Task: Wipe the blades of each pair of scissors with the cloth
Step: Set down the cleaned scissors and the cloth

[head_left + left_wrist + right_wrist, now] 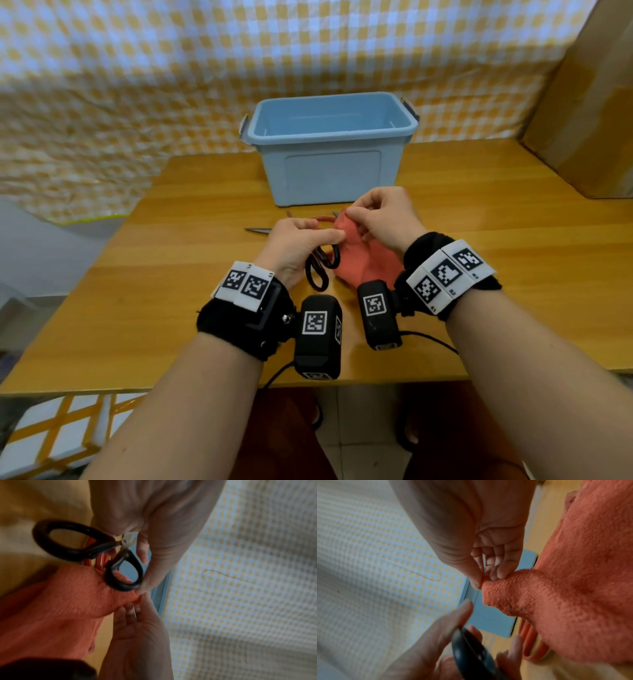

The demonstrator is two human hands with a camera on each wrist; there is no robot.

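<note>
Left hand (301, 243) grips the black scissors (322, 269) near the pivot, probably to steady them, while right hand (380, 214) pinches the cloth (370, 260), likely wrapping the blades.

We see a coral-orange cloth (368, 260) with a fuzzy nap, and black loop handles on the scissors (320, 270). Behind them lies a second pair of scissors (270, 230) with red handles and grey blades. The bin (329, 147) is pale blue, the desk (171, 274) a warm honey wood grain. The backdrop sheet (171, 68) is yellow-and-white check. Our wrist bands (239, 315) are black, carrying black-and-white square markers (445, 274).
</note>
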